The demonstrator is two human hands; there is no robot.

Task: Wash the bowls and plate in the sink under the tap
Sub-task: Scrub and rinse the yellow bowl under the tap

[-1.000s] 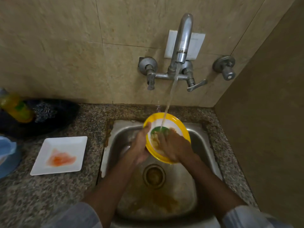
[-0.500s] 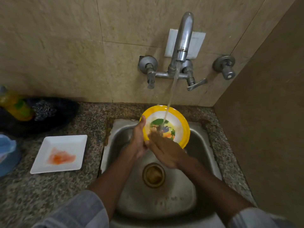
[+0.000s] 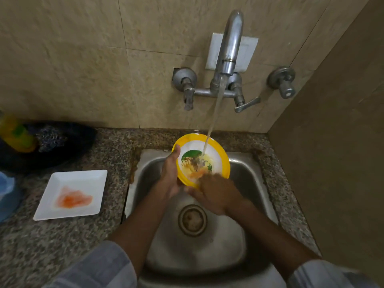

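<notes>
1. Compared with half a second ago, the right hand (image 3: 216, 194) has slid a little lower on the bowl (image 3: 202, 160), so more of the printed centre shows, now smeared with orange residue under the water (image 3: 214, 117).
2. The left hand (image 3: 170, 175) grips the bowl's left rim as before, thumb hooked over the yellow edge and fingers behind it.
3. The right hand lies at the lower rim; its fingertips are blurred (I cannot tell whether they curl round the edge or just rub it).
4. The bowl is held above the back of the sink (image 3: 245, 183), tilted with its open face up and towards the person, straight beneath the tap (image 3: 230, 44). It is round, so no long axis.
5. On the counter (image 3: 87, 235) to the left sits a white square plate (image 3: 72, 194) with an orange smear, well apart from the sink.
</notes>
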